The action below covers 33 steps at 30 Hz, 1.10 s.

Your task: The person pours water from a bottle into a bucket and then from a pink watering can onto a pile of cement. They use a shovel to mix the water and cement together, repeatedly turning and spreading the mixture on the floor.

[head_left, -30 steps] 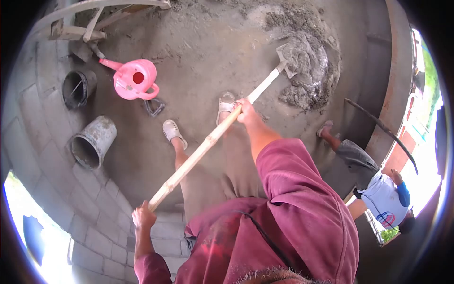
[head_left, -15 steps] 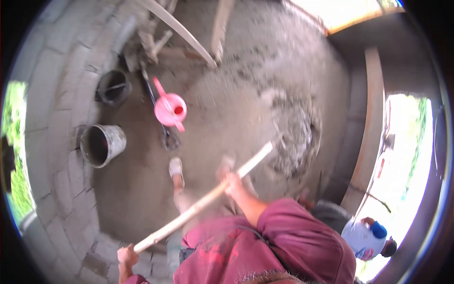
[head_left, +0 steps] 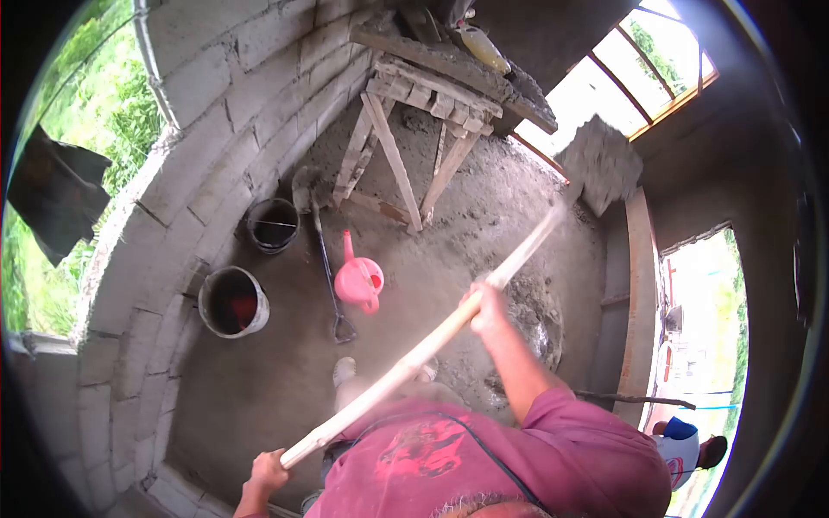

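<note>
Grey-caked shovel blade (head_left: pixel 600 160) is up, left hand (head_left: pixel 269 470) and right hand (head_left: pixel 490 308) fingers wrapping its pale wooden handle (head_left: pixel 406 367); needs steadiness.

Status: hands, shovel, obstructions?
Left hand, right hand gripping shovel; blade raised off gray mix. Possible obstruction: wooden stand, left of blade in view.

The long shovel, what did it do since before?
The shovel's blade has come up off the wet gray pile and swung forward into the air. The left hand and right hand still hold the handle; nothing was let go. The pink watering can, black bucket and whitish bucket are still on the floor.
</note>
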Motion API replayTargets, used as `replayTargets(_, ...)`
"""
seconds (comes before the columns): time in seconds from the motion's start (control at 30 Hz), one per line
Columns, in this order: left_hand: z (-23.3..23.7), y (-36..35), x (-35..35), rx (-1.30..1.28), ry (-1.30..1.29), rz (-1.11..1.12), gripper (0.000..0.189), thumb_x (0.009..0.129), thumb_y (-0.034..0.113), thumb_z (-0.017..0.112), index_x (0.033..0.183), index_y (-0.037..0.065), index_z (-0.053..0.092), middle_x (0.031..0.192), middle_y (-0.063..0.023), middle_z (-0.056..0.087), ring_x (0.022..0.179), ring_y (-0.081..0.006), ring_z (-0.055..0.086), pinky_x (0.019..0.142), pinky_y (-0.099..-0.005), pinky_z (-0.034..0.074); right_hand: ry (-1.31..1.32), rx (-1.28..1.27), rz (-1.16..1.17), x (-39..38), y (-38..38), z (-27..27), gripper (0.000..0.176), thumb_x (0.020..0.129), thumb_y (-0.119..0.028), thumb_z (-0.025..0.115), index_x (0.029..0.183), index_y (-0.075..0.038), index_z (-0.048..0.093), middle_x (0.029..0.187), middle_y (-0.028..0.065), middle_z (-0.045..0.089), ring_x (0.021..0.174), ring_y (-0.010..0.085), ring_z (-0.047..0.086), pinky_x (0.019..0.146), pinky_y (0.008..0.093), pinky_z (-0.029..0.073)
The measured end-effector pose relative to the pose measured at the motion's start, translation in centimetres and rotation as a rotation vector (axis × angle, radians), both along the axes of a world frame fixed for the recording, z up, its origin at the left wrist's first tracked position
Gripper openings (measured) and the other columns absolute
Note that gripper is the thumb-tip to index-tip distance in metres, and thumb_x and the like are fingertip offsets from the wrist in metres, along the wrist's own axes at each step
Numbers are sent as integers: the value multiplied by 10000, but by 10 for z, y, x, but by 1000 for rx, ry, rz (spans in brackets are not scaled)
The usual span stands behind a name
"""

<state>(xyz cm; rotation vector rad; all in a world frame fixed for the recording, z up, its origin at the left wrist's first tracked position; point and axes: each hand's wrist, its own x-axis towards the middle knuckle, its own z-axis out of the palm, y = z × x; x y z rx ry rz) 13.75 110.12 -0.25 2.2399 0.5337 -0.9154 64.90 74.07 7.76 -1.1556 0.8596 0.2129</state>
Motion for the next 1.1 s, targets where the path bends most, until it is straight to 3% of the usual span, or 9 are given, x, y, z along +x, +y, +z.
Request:
replayTargets(0.17, 29, 5, 64, -460, -35, 107, 423, 649, 176, 772, 1031, 14, 692, 817, -156, 721, 792, -273, 719, 747, -409, 554, -437, -237, 236, 84, 42, 54, 325, 812, -10, 666, 1091, 45, 510, 845, 131, 599, 627, 246, 637, 554, 371, 553)
replayTargets(0.27, 66, -3, 90, -719, 224, 204, 338, 654, 93, 777, 964, -8, 687, 753, -90, 683, 673, -175, 657, 642, -351, 524, -526, -445, 296, 109, 76, 86, 329, 791, -3, 663, 1061, 58, 485, 803, 138, 600, 558, 247, 637, 486, 366, 533)
replayTargets(0.37, 67, -2, 83, -1091, 143, 158, 269, 670, 93, 775, 902, -4, 680, 729, -39, 654, 626, -134, 600, 582, -314, 482, -555, -540, 365, 118, 101, 101, 372, 762, 11, 656, 1082, 62, 472, 798, 141, 599, 526, 251, 641, 464, 375, 537)
replayTargets(0.57, -50, -32, 42, -1106, 41, 200, 239, 664, 119, 751, 845, -18, 674, 736, -26, 656, 685, -114, 589, 606, -300, 467, -514, -620, 441, 114, 121, 75, 402, 753, -8, 664, 1103, 82, 488, 807, 165, 617, 517, 264, 651, 454, 393, 537)
replayTargets(0.67, 1, -17, 78, -1014, 161, 181, 199, 654, 91, 747, 806, -11, 668, 709, -42, 661, 642, -152, 632, 594, -311, 490, -499, -629, 440, 113, 126, 71, 454, 757, -16, 674, 1146, 77, 459, 840, 186, 610, 542, 274, 657, 480, 406, 550)
replayTargets(0.8, 6, -2, 96, -1053, 206, 246, 202, 653, 92, 759, 807, -10, 677, 681, -68, 668, 586, -182, 640, 582, -337, 513, -561, -421, 439, 114, 124, 63, 473, 773, -6, 674, 1170, 37, 421, 867, 181, 588, 522, 277, 634, 479, 414, 549)
replayTargets(0.9, -10, 2, 101, -711, 38, 163, 232, 657, 115, 767, 829, -11, 676, 680, -78, 669, 587, -161, 626, 590, -328, 518, -456, -192, 387, 107, 111, 59, 375, 781, 26, 659, 1091, -6, 450, 866, 163, 585, 603, 283, 641, 565, 435, 579)
replayTargets(1.03, -51, 7, 78, -240, -310, 103, 431, 654, 218, 795, 1019, 14, 690, 886, -237, 728, 784, -377, 721, 735, -484, 559, -346, 266, 332, 88, 66, 20, 255, 808, -14, 654, 990, -64, 482, 803, 103, 577, 735, 277, 623, 695, 469, 560)
replayTargets(1.1, -41, 13, 70, 3, -222, 99, 390, 681, 228, 774, 1004, 45, 654, 926, -246, 711, 884, -449, 684, 800, -544, 543, -352, 428, 328, 61, 46, 6, 194, 824, -59, 652, 940, -89, 499, 771, 76, 568, 775, 268, 604, 748, 468, 536)
